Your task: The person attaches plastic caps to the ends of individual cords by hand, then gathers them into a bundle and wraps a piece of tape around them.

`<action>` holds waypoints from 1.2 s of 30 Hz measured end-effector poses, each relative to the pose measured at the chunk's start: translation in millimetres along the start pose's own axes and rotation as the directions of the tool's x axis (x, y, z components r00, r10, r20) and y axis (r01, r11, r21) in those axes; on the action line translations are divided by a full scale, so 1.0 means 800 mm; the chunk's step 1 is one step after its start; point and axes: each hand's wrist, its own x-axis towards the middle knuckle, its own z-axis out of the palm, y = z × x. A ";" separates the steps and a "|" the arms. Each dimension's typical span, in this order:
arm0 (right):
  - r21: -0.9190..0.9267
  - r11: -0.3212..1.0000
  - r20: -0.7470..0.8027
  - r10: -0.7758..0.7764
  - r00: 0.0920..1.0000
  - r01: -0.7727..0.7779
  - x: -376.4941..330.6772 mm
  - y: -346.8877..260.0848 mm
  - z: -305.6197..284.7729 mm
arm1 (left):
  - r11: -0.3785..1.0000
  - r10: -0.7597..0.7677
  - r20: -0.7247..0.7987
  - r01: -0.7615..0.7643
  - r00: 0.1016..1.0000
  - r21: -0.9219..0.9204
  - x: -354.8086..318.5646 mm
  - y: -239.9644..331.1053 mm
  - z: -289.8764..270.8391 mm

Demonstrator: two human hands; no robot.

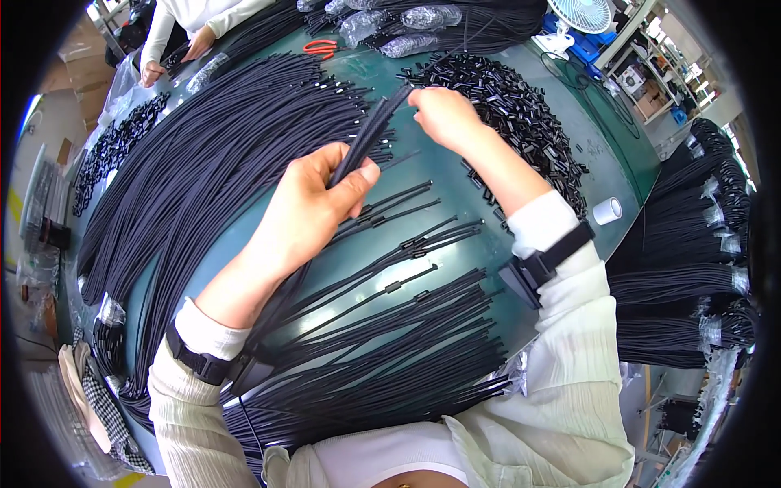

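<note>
Black cords: run up through left hand, with fingers curled snugly round. Reach right hand at far end, with fingertips bunched; can't tell if gripping. Sit above green table, between long cord pile and small black tubes.

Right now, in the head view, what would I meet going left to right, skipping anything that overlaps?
Checked cloth, left hand, right hand, white roll, rightmost cables.
</note>
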 end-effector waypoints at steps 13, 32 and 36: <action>0.982 -0.028 0.190 0.231 0.954 -0.188 -0.102 -0.074 -0.075 | 0.990 -0.050 0.020 0.052 0.999 -0.133 0.002 -0.008 -0.001; 0.982 0.186 0.015 0.063 0.998 -0.026 -0.159 -0.083 -0.105 | 0.977 0.156 0.089 -0.167 0.984 0.134 -0.016 0.004 0.013; 0.993 0.049 0.102 0.134 0.986 -0.109 -0.168 -0.090 -0.103 | 0.996 0.079 0.165 -0.085 0.983 0.035 -0.020 0.010 0.018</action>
